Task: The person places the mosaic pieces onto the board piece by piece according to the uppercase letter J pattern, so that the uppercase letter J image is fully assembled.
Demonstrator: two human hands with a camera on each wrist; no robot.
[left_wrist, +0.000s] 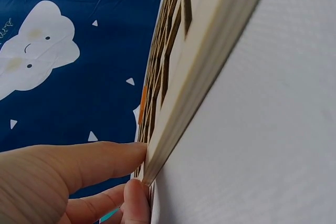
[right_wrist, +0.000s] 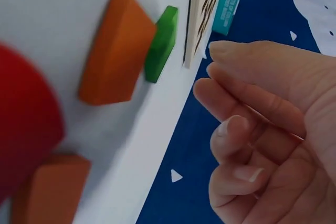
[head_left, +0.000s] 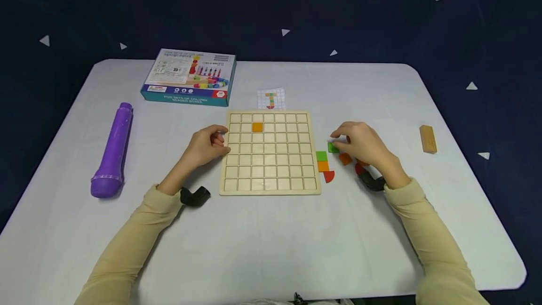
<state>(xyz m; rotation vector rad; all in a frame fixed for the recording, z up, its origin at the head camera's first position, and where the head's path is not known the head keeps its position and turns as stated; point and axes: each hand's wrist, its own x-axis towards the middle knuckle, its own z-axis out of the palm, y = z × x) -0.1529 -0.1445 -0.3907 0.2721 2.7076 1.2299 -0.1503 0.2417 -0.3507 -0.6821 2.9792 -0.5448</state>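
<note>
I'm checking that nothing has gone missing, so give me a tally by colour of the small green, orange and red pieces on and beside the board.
Green pieces: 2
Orange pieces: 4, one of them on the board
Red pieces: 2
Total: 8 in view; the right hand might hide others.

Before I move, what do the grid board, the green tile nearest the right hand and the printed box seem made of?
Grid board: probably smooth, pale wood; its tan edge shows fine lines in the left wrist view. Green tile: smooth, even colour; painted wood or plastic, can't tell. Printed box: likely smooth cardboard, judging by flat printed panels.
</note>
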